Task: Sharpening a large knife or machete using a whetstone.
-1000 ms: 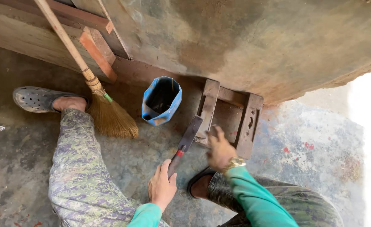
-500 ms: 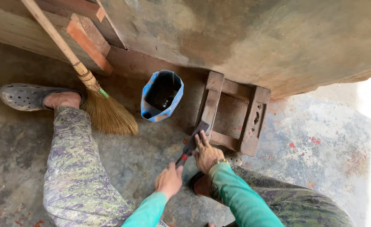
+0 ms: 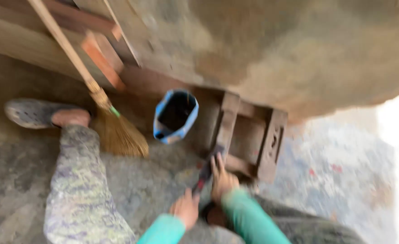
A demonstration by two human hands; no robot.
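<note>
The picture is blurred, so small details are not clear. The person crouches on a grey concrete floor [image 3: 23,190] beside a rough wall [image 3: 299,54].

The left hand [image 3: 186,210], in a teal sleeve, is closed around the handle end of a long dark tool [image 3: 206,169] that has a red mark on the handle. The tool points up and away from the person, and its far end lies at the near end of the left upright piece of a small wooden frame [image 3: 249,140]. The right hand [image 3: 222,180] lies just beside the tool, on its right side, with the fingers stretched forward and rather flat. It touches the tool or the near edge of the frame, but because of the blur I cannot tell if it grips anything.

The wooden frame lies on the floor against the foot of the wall. Just to the left of the frame stands a blue bucket [image 3: 176,116], open and dark inside. Further left, a broom [image 3: 111,122] leans with its long stick toward the upper left corner and its straw head on the floor. The person's left leg in patterned trousers [image 3: 79,190] stretches to the left, and the foot wears a grey clog [image 3: 32,113] near the broom head.
</note>
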